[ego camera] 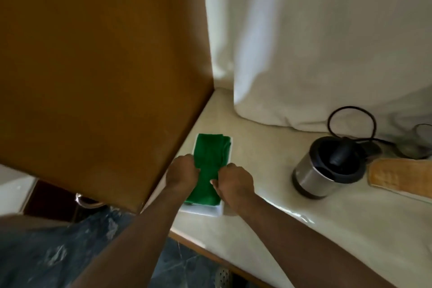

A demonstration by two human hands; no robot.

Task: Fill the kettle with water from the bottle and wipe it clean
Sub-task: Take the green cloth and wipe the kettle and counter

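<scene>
Both hands rest on a folded green cloth (pixel 209 166) that lies in a white tray (pixel 203 210) on the pale counter (pixel 268 229). The left hand (pixel 183 174) pinches the cloth's left edge, and the right hand (pixel 235 182) is curled closed on its right edge. The steel kettle (pixel 327 169), with its black lid on, stands well to the right of the right hand, its black cord (pixel 350 110) looping behind it. A wooden board (pixel 402 176) lies just past the kettle.

Both bare forearms are extended forward. The left hand (pixel 183 172) and right hand (pixel 235 182) are held side by side, fingers curled closed.
</scene>
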